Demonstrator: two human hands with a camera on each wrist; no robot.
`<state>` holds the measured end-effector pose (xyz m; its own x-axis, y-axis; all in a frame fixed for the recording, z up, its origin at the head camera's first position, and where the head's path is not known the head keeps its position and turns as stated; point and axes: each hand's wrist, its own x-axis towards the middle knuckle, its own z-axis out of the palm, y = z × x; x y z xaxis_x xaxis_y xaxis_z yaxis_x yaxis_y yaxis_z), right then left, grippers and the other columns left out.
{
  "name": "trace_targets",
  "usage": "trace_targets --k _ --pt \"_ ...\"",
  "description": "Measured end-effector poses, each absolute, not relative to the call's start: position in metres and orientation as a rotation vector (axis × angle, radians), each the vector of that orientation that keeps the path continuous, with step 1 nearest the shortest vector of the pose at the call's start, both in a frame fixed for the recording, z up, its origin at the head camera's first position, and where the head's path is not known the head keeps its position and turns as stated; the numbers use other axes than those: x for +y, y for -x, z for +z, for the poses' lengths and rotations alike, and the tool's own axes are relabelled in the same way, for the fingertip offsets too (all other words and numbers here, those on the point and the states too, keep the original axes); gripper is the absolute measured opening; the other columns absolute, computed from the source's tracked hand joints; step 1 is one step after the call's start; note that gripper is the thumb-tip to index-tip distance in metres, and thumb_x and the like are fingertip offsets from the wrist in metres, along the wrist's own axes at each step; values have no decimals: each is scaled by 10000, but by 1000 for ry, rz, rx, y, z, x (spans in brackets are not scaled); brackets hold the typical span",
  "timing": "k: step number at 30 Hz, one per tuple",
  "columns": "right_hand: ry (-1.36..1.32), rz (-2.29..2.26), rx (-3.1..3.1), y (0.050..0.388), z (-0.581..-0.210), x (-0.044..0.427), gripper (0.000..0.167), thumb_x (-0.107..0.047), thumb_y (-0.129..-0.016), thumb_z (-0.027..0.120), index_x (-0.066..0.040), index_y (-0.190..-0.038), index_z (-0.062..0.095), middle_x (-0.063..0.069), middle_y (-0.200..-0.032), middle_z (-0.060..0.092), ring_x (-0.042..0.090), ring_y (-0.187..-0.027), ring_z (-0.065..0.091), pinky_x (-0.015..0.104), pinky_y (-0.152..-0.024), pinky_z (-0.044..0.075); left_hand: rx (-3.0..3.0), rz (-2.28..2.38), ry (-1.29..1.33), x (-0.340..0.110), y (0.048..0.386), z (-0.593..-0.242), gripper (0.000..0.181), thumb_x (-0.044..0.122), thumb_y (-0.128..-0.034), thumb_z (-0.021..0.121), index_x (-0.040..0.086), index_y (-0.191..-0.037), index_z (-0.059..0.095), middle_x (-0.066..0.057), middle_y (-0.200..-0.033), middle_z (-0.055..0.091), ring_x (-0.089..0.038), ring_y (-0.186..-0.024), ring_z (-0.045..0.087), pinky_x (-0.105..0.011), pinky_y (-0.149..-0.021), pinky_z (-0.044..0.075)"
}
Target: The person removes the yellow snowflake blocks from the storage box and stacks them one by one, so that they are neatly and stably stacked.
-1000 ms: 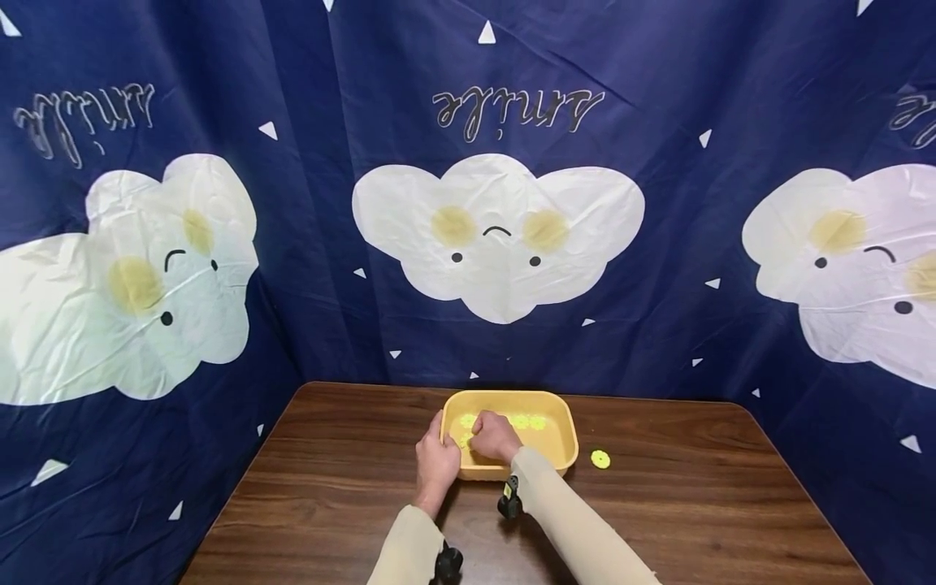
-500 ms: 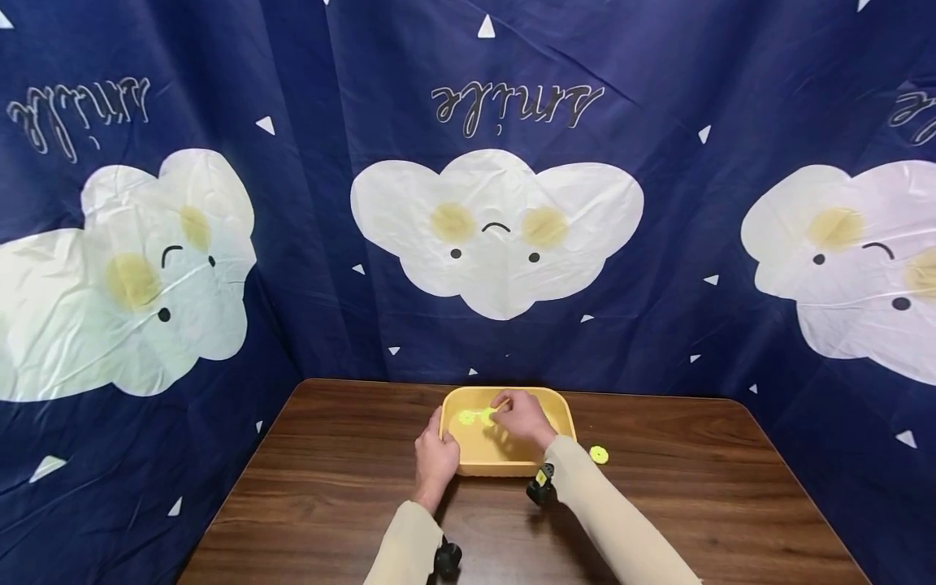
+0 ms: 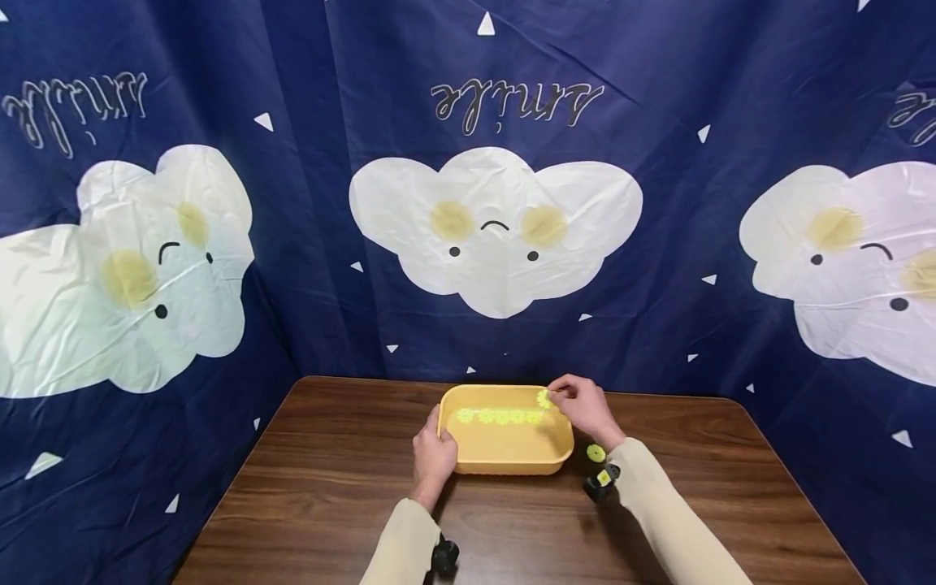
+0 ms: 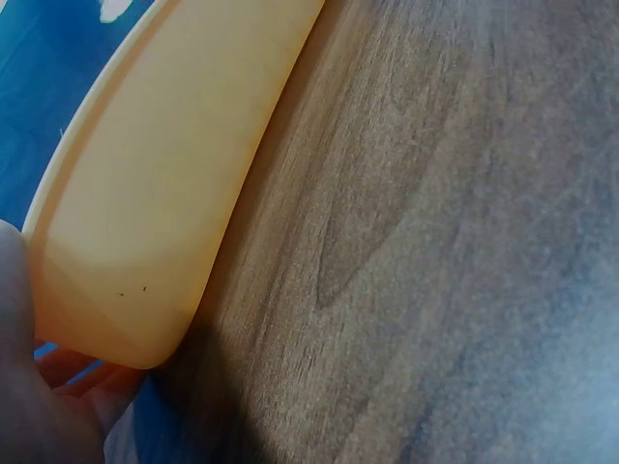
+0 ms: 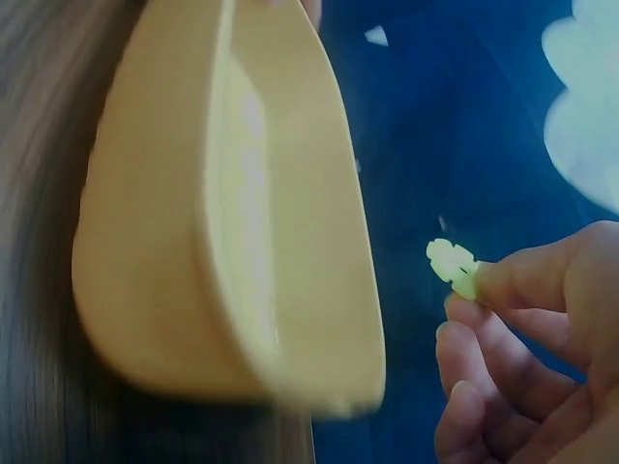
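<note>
My left hand (image 3: 435, 457) grips the left wall of a yellow plastic basin (image 3: 512, 468), with the thumb on the near side of the rim. In the left wrist view, fingers (image 4: 87, 382) curl under the basin's corner. My right hand (image 3: 585, 409) is by the basin's back right corner. Between thumb and forefinger it pinches a small yellow-green notched, flower-shaped disc (image 5: 451, 263). Several similar discs (image 3: 502, 417) lie in a row inside the basin. Another disc (image 3: 595, 452) is on the table, right of the basin, below my right wrist.
The basin stands on a dark wood-grain table (image 3: 329, 487), near its back edge. A blue curtain (image 3: 314, 244) with white clouds hangs behind the table and along both sides.
My right hand has moved from inside the basin, at its left, to the back right corner, and a disc now shows in its pinch. My left hand keeps its grip on the basin.
</note>
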<state>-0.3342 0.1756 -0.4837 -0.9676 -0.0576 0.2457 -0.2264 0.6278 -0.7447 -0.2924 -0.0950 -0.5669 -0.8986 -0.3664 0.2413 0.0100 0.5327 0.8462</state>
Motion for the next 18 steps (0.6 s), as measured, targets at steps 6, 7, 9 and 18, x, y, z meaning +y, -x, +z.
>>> trace_targets --k 6,7,9,18 --pt "-96 1220 -2678 327 -488 215 76 -160 -915 719 -95 -939 749 40 -830 719 131 -706 601 253 -625 482 -2400 -1319 -295 -96 294 -565 510 13 -918 551 -10 -1427 548 -291 -1322 630 -436 -1189 632 -558 -995 509" --pt "-79 1213 -2687 325 -490 220 81 -163 -918 714 -93 -943 747 39 -834 713 133 -715 596 255 -634 477 -2401 -1318 -298 -96 294 -565 511 13 -918 550 -6 -1429 548 -289 -1322 631 -433 -1189 633 -556 -995 510" --pt "-57 1196 -2702 321 -496 227 90 -164 -919 706 -84 -942 743 43 -836 704 144 -734 589 260 -655 463 -2405 -1312 -296 -97 295 -565 510 15 -921 551 -3 -1431 546 -290 -1321 632 -430 -1190 634 -554 -996 511" --pt "39 1230 -2774 309 -524 248 93 -134 -931 689 -53 -950 730 38 -812 683 133 -693 565 273 -623 446 -2427 -1335 -299 -97 297 -565 511 33 -938 544 14 -1448 534 -285 -1337 624 -431 -1208 623 -556 -1012 501"
